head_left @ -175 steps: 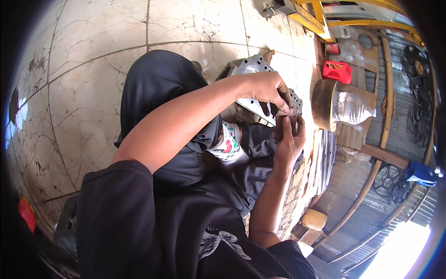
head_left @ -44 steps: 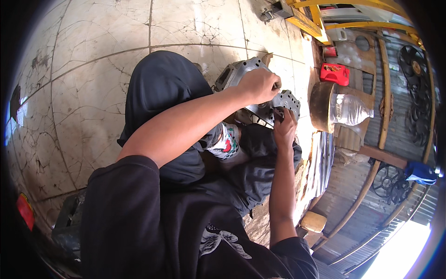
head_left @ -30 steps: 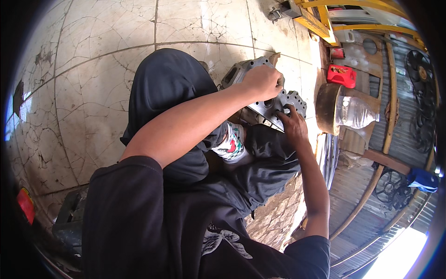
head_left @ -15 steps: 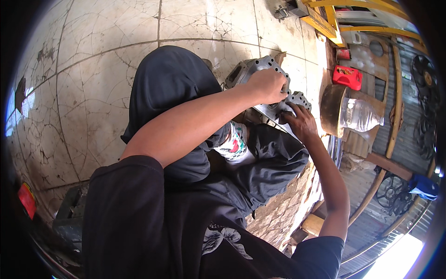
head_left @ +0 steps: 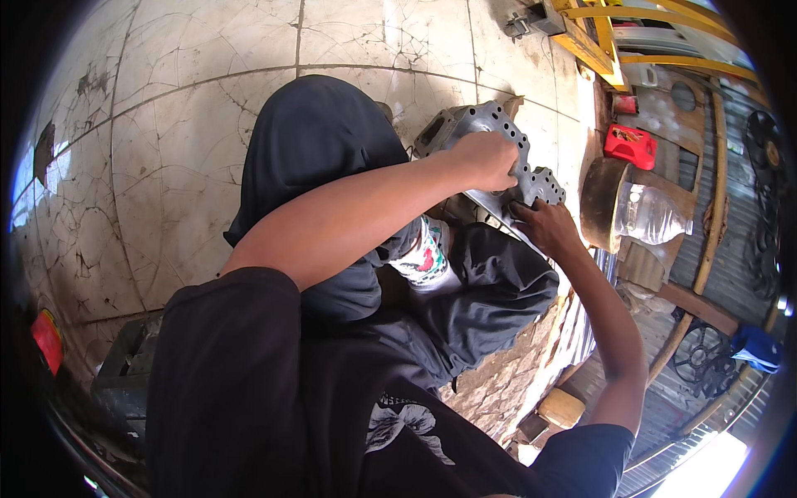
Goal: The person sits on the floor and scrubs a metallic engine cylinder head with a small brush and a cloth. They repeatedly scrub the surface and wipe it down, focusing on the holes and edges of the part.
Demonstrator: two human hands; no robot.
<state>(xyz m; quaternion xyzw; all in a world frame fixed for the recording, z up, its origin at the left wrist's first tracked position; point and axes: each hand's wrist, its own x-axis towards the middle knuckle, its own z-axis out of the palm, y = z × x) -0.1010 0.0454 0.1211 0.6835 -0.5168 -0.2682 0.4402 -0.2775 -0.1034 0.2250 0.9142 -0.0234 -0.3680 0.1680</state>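
Note:
A grey metal housing (head_left: 466, 121), a flanged casting with bolt holes along its edge, lies tilted beside my folded legs. Over its middle, my left hand (head_left: 491, 160) is closed in a fist-like curl; whatever its fingers hold, if anything, is hidden. My right hand (head_left: 549, 227) is at the housing's near right part, fingers bent onto the metal around a dark opening. Part of the housing's surface is covered by both hands.
Cracked pale tiles (head_left: 191, 133) stretch to the left and far side. At right stand a red plastic container (head_left: 630, 147), a round wooden block (head_left: 601, 202) and a clear plastic bottle (head_left: 652, 213). A yellow metal frame (head_left: 591, 46) is at the far right.
The whole view has shifted slightly. My right hand's fingers, more spread over the metal before, are now more bent in at the opening. The left hand stays closed over the housing.

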